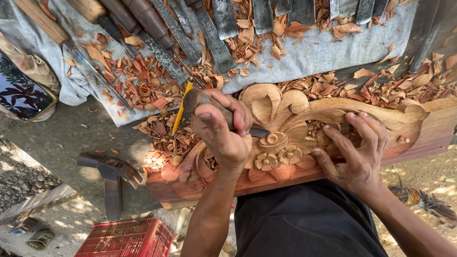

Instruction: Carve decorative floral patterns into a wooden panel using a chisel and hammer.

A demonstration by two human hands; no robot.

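Left hand (223, 131) is wrapped in a full fist around the wooden handle of a chisel (209, 105), knuckles up, thumb lying along the handle; the steel blade runs out past the fingers and its tip meets a small carved spiral on the carved wood panel (290, 138). Its forearm rises from the lower edge of the view, bent slightly inward. Right hand (356, 152) lies open and flat on the panel to the right of the floral centre, fingers spread and pressing down, holding nothing; its forearm comes in from the lower right corner.

That panel is a long reddish-brown board with scrolls, leaves and rosettes cut in relief, lying across the near edge of the desk (90, 138), a grey, rough surface in broken sunlight. Wood shavings (147, 88) are heaped behind and to the left of the panel. Farther back a pale grey cloth (314, 54) carries a row of chisels and gouges (190, 33), handles and blades side by side. A yellow pencil (181, 110) sits among the shavings just beside the chisel handle. A hammer-like mallet (112, 176) rests at the desk's left edge. Below it, on the ground, stands a red plastic crate (128, 238). A patterned pouch with dark leaf print (21, 93) lies at far left.
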